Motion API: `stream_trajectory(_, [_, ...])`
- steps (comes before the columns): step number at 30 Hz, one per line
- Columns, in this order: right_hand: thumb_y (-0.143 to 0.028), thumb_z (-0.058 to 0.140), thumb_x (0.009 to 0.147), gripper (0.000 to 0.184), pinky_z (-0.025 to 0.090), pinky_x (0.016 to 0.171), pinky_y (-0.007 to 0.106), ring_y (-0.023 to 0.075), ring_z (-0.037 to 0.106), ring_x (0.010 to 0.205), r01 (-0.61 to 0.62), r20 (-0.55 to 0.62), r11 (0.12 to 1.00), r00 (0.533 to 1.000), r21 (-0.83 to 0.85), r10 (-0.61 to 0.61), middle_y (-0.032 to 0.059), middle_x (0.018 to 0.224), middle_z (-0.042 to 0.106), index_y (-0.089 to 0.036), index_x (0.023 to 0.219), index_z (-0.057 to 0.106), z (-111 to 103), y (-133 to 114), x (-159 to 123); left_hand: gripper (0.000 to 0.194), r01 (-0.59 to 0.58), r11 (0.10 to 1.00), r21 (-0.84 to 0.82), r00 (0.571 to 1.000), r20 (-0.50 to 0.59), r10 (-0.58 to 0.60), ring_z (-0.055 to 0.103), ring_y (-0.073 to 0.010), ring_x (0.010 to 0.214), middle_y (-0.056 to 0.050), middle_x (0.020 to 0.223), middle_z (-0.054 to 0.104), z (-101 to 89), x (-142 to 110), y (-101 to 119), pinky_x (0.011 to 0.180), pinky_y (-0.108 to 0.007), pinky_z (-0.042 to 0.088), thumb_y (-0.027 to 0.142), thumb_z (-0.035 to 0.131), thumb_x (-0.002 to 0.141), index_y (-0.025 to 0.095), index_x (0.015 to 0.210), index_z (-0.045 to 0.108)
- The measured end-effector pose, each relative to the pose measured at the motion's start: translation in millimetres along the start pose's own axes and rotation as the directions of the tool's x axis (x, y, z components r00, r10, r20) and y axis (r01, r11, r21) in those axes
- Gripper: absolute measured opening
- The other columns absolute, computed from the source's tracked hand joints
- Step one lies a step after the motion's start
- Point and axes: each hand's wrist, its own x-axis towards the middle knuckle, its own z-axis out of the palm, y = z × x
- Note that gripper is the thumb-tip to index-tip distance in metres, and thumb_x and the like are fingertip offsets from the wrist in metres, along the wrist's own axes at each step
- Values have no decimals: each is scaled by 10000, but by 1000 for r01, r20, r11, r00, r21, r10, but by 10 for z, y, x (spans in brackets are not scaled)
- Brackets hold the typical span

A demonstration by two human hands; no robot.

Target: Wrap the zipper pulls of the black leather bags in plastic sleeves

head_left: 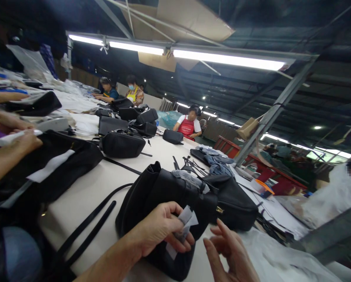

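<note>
A black handbag (146,196) lies on the pale table in front of me, with clear plastic wrap (188,178) around a part on its top. Over the bag, my left hand (166,227) is closed on a small crumpled piece of translucent whitish wrapping (188,219); whether it is paper or plastic I cannot tell. My right hand (231,250) is at the bag's right side, holding nothing, its fingers apart and curved. Another black bag (234,199) with a gold-coloured clasp sits just behind it. Long black straps (95,219) trail across the table to the left.
At the left, a co-worker's hands (22,141) hold white material over a large black bag (75,160). More black bags (122,145) stand farther back. Denim-like cloth (219,160) and thin straps (190,164) lie beyond my bag. A slanting metal post (277,113) rises at the right, near plastic sheeting (284,254).
</note>
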Motion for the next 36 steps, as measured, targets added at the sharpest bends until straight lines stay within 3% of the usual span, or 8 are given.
stream_trajectory(5, [-132,624,838,249,566,581,233,146,668,678,309,270,942,925,-129,-266,73,968,646,-276,996,751,59,-49,405,259,-2,1000,-9,1000,-20,2,671,-163,551,-56,657,711,42,-15,-34,525,-247,519,289,681,631,160,822,561])
stream_trajectory(16, [-150,580,879,162,567,686,231,165,687,824,374,374,919,876,-125,-305,95,1104,609,-237,852,713,97,-75,462,294,-38,996,75,996,-79,44,639,-142,519,-26,613,678,6,46,-110,482,-219,479,424,677,684,165,785,580])
stream_trajectory(19, [-223,601,863,132,569,637,217,170,682,801,274,367,941,911,-198,-188,80,1025,615,-243,789,710,162,-134,479,267,-90,988,124,990,-96,102,623,-130,516,-18,615,661,29,70,-162,475,-210,472,416,635,721,162,786,587])
stream_trajectory(22, [-296,611,849,155,551,523,200,135,654,624,19,365,980,929,-197,55,53,914,605,-223,736,688,240,-203,453,227,-100,983,154,987,-110,117,609,-125,502,-15,606,648,45,69,-183,464,-209,470,382,615,720,159,754,584])
stream_trajectory(27, [-413,618,826,258,509,489,212,139,603,531,-321,353,945,879,-62,322,7,675,613,-205,675,623,340,-310,423,233,-81,991,103,990,-108,92,623,-131,507,-22,609,650,29,53,-185,460,-210,480,395,543,733,164,718,569])
stream_trajectory(30, [-488,643,795,320,467,447,222,140,559,483,-505,399,863,797,25,454,-20,558,578,-208,657,575,374,-352,436,267,-71,990,123,992,-100,83,626,-134,496,-34,623,661,38,45,-189,440,-207,470,417,499,755,162,724,573])
stream_trajectory(32, [-496,662,783,329,443,435,218,129,533,474,-556,394,829,775,57,493,-35,553,559,-214,661,545,399,-369,444,290,-75,988,139,991,-101,89,617,-134,486,-31,602,648,64,38,-192,426,-200,456,438,495,759,162,709,565])
stream_trajectory(36, [-432,713,756,293,430,470,201,110,503,517,-520,258,847,838,107,481,-69,589,516,-233,695,507,445,-361,447,332,-123,985,122,986,-94,135,619,-132,505,-30,603,641,103,26,-200,453,-208,466,486,506,771,165,693,541])
